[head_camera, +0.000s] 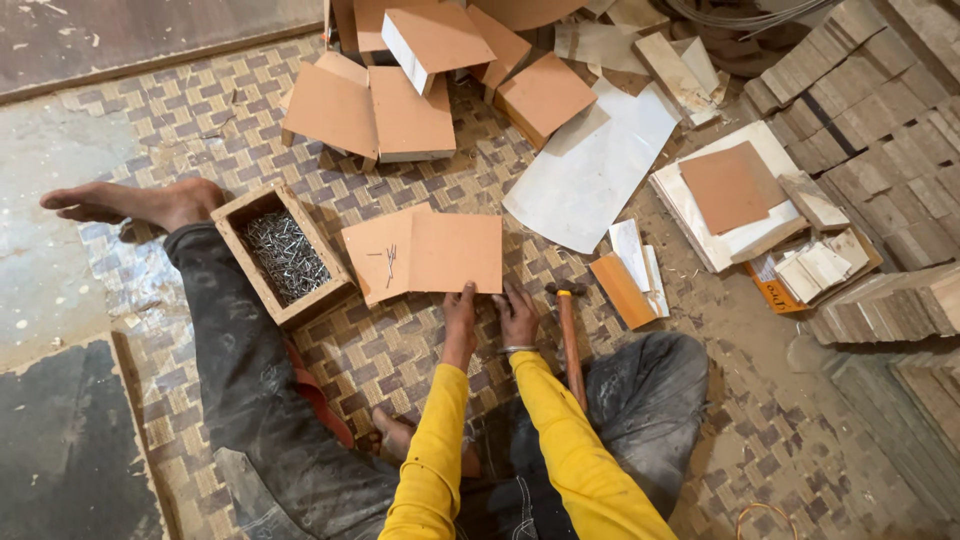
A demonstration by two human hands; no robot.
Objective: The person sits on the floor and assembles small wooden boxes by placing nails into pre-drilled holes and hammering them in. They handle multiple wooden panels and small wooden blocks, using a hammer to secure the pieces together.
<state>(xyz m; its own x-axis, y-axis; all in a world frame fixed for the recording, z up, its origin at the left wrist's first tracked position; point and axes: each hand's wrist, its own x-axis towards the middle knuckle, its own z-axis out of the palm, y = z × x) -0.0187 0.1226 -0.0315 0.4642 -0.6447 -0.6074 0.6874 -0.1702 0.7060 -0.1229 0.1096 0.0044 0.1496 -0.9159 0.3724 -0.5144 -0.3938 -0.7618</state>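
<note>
Both hands, left hand (460, 318) and right hand (518, 318), are lying flat and open, gripping nothing, fingertips touching the near edge of the board (430, 255), apparently steadying it between nail box (285, 257) and hammer (568, 335).

A wooden box of nails (285, 257) sits on the woven mat (400, 350). Beyond the box lie orange boxes (400, 100); stacked wood strips (880, 130) stand far across.

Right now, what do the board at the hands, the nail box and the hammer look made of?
Board: thin pressed board or laminate, probably; flat, matte orange-brown face. Nail box: raw wood with thick unfinished walls, full of grey metal nails. Hammer: reddish wooden handle, dark head, likely steel.
</note>
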